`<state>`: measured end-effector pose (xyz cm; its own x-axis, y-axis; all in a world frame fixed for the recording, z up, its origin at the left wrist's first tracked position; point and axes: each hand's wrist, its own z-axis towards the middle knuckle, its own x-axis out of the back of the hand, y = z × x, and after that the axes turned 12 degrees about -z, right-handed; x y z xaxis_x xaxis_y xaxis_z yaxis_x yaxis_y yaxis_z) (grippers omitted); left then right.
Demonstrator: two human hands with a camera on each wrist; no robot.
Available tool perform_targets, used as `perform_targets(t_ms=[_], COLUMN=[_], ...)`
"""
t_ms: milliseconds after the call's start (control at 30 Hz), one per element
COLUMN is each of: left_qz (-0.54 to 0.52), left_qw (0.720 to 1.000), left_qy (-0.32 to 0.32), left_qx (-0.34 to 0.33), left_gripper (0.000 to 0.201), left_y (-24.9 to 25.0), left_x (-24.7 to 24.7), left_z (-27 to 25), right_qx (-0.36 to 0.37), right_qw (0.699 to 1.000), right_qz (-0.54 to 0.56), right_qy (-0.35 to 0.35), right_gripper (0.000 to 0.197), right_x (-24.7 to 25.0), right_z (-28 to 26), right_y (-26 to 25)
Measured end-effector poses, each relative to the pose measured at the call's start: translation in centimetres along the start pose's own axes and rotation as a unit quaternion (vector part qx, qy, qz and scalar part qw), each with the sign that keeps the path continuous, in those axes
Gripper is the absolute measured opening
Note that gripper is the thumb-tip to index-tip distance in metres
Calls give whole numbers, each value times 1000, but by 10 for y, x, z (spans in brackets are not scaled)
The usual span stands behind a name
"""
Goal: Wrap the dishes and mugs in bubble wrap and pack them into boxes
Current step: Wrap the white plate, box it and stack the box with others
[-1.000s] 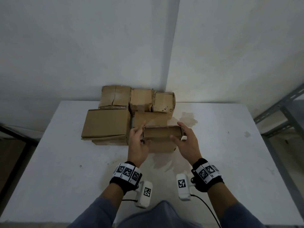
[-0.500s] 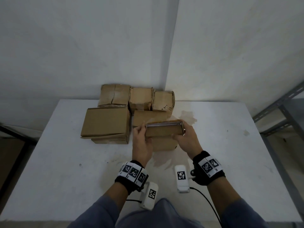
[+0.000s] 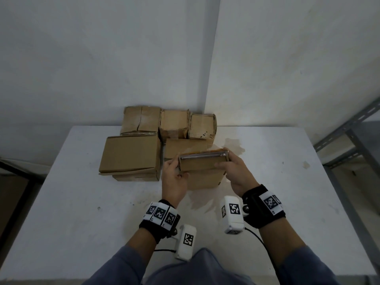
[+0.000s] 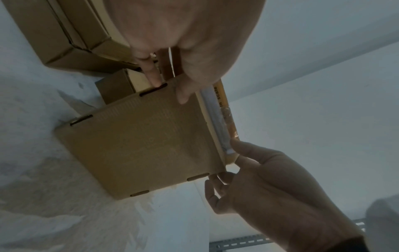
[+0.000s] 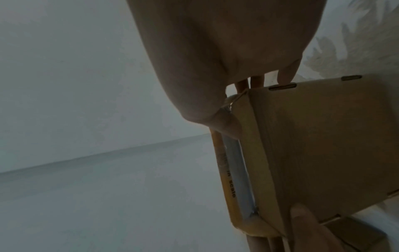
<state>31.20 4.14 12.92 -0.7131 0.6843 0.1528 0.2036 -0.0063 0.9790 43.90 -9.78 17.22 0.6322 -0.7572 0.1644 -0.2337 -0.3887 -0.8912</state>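
Small cardboard box (image 3: 202, 168) is held up off the tabletop (image 3: 82, 202) by both hands, just in front of the box pile, roughly centre of the scene. Left hand (image 3: 174, 177) grips its left end, thumb on the near face, fingers (image 4: 151, 75) wrapped round the far side. Right hand (image 3: 236, 175) grips the right end, thumb (image 4: 244, 148) pressed at the top corner, other fingers curled behind. Box is tilted so its top edge faces up; a yellow strip w/ printing reading "scale" (image 5: 230, 185) and a pale band run along that edge. Slots show along the box's side seams in both wrist views.

Tabletop is white, scuffed, w/ a brownish stain (image 3: 234, 148) just right of the pile and another patch (image 3: 202, 200) near the wrists. Behind it, plain white walls meet at a corner. Grey metal shelving frame (image 3: 349, 136) stands at far right; dark frame edge at far left.

Other stuff: large flat carton (image 3: 130, 154) left of the held box, sitting on another carton. Three smaller boxes (image 3: 174, 124) in a row against the wall, creased and worn. One more box (image 3: 185, 146) lies directly behind the held one, partly hidden by it. Wrist bands w/ printed markers on both arms; grey sleeves at bottom.
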Motion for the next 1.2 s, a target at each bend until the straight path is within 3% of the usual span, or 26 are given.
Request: perform_targets(t_ms=[67, 167, 267, 833, 1200], left_qz=[1, -4, 2, -60, -54], left_qw=[1000, 1000, 1000, 996, 995], left_qy=[-2, -2, -6, -39, -57], left_qx=[0, -6, -13, -52, -59], left_gripper=[59, 58, 58, 59, 58], left_y=[1, 1, 0, -13, -11], left_x=[0, 2, 3, 13, 17], left_z=[0, 2, 3, 9, 12], right_qx=[-18, -21, -3, 50, 145], right_qw=[1000, 999, 995, 983, 946], right_qz=[0, -36, -91, -166, -268], right_qy=[9, 33, 51, 54, 107], right_gripper=[36, 59, 65, 58, 48], right_x=[0, 2, 1, 15, 22], right_z=[1, 6, 4, 0, -1], right_y=[-1, 4, 9, 28, 27])
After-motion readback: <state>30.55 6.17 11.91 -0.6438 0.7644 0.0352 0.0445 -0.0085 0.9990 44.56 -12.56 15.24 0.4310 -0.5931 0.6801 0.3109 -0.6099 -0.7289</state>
